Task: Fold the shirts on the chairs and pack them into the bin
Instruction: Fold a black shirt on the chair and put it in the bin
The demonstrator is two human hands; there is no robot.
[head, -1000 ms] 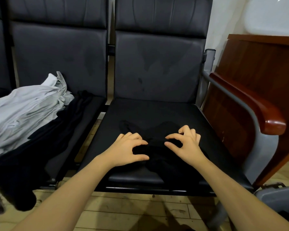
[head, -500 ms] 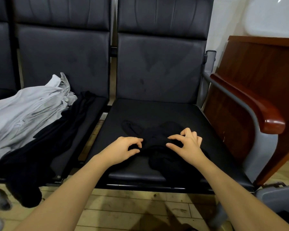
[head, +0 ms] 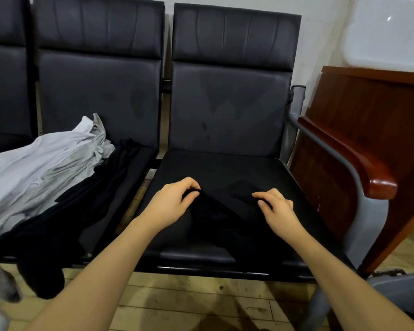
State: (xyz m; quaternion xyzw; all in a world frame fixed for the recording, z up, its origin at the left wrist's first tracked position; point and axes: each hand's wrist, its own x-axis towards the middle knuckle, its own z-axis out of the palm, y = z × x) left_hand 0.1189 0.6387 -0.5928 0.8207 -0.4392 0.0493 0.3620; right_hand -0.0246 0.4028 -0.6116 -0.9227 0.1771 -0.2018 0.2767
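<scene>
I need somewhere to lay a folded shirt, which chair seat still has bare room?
Bare: the back strip of the right seat, beyond both hands pinching the black shirt. Crowded: the left seat, under the grey shirts and black clothes.

We find no readable text, label, brand, number or sign anywhere in the frame, from upper left to lower right.
</scene>
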